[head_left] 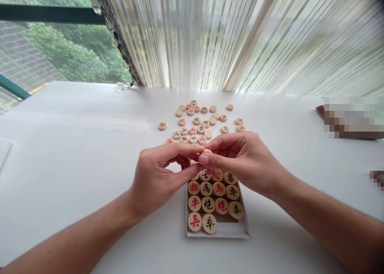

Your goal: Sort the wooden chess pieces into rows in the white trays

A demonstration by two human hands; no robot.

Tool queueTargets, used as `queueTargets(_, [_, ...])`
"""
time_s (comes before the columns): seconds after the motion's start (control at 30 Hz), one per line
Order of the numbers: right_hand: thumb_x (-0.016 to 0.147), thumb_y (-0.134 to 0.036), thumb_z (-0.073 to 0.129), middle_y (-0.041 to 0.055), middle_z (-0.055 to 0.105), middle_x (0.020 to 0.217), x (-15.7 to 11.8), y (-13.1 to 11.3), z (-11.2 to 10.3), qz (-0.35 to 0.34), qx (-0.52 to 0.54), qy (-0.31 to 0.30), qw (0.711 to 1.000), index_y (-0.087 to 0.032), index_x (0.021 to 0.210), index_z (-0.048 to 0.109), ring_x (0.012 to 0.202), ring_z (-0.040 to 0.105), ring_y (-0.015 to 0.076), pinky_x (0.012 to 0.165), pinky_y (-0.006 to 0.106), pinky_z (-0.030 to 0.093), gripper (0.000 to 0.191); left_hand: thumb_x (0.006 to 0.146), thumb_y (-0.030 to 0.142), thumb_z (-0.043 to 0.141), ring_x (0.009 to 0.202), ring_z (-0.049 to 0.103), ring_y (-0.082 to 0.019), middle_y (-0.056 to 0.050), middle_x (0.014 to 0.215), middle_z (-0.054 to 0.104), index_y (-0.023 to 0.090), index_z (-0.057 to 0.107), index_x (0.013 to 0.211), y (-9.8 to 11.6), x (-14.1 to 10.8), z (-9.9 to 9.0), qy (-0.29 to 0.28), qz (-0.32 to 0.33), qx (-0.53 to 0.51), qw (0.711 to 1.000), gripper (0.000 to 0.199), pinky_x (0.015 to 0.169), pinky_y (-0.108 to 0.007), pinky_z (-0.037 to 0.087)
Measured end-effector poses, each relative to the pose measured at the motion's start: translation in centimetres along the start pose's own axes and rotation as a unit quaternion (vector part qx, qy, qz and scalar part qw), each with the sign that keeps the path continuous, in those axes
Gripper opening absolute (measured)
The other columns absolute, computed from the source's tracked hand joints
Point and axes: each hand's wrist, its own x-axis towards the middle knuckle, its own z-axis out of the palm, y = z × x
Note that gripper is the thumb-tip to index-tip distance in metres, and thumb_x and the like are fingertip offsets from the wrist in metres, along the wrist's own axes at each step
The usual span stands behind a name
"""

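Note:
Above the far end of a shallow white box [220, 229], my two hands meet over one round wooden Chinese chess piece [206, 151]. My left hand [156, 168] touches its left side with thumb and index finger in a pinch. On the other side, my right hand [243, 158] grips it between thumb and fingers, which cover most of it; its character is hidden. Rows of larger-looking pieces with red and black characters fill much of the box, including a red piece [195, 221] and a black piece [209, 223] in the front row. My hands hide the box's far end.
Beyond my hands, many loose chess pieces [193, 130] lie scattered on the white table [90, 146], some face up, some blank side up. A string curtain [192, 38] and a window stand behind. At the right edge lies a partly blurred brown object [345, 130].

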Motion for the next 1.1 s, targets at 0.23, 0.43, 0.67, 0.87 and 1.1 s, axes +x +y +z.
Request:
queueTargets(0.23, [0.079, -0.03, 0.094, 0.0019, 0.074, 0.069, -0.4, -0.2, 0.2, -0.033, -0.071, 0.009, 0.997, -0.02, 0.087, 0.087, 0.06, 0.06, 0.0128, 0.052, 0.024, 0.046, 0.015, 0.084, 0.014, 0.088, 0.075, 0.075, -0.012, -0.001, 0.093, 0.084, 0.02, 0.082, 0.104, -0.2, 0.1, 0.0, 0.003, 0.019, -0.005, 1.0, 0.022, 0.071, -0.022, 0.066])
queueTargets(0.43, [0.085, -0.023, 0.09, 0.0024, 0.078, 0.077, -0.6, -0.3, 0.1, -0.086, -0.098, -0.012, 0.991, -0.021, 0.098, 0.088, 0.068, 0.066, 0.0144, 0.061, 0.024, 0.054, 0.013, 0.083, 0.008, 0.088, 0.074, 0.074, -0.008, 0.001, 0.093, 0.083, 0.019, 0.082, 0.104, -0.5, 0.2, 0.1, 0.01, 0.064, -0.007, 0.998, 0.025, 0.069, -0.017, 0.064])
queueTargets(0.67, [0.088, -0.019, 0.086, 0.0027, 0.079, 0.082, -0.6, -0.6, -0.2, -0.099, -0.114, -0.034, 0.988, -0.021, 0.104, 0.088, 0.072, 0.069, 0.0143, 0.064, 0.024, 0.058, 0.016, 0.081, 0.007, 0.089, 0.077, 0.076, -0.009, 0.001, 0.095, 0.083, 0.021, 0.082, 0.105, -0.6, 0.1, 0.1, 0.016, 0.071, -0.012, 0.997, 0.028, 0.071, -0.018, 0.065])
queueTargets(0.87, [0.091, -0.016, 0.08, 0.004, 0.084, 0.097, -0.6, -1.0, -0.6, -0.103, -0.121, -0.067, 0.985, -0.023, 0.113, 0.086, 0.086, 0.077, 0.0152, 0.077, 0.023, 0.065, 0.023, 0.081, 0.006, 0.089, 0.077, 0.077, -0.009, 0.002, 0.098, 0.084, 0.021, 0.082, 0.106, -0.6, 0.3, -0.1, 0.021, 0.067, -0.023, 0.997, 0.03, 0.073, -0.017, 0.066])
queueTargets(1.1, [0.084, -0.015, 0.087, 0.004, 0.085, 0.093, -0.5, -0.5, -1.0, -0.139, -0.15, -0.016, 0.979, -0.019, 0.114, 0.081, 0.086, 0.082, 0.017, 0.08, 0.024, 0.069, 0.031, 0.083, 0.007, 0.088, 0.081, 0.079, -0.01, 0.002, 0.098, 0.084, 0.022, 0.082, 0.107, -0.6, 0.5, -0.1, 0.023, 0.059, -0.027, 0.998, 0.029, 0.075, -0.018, 0.068])
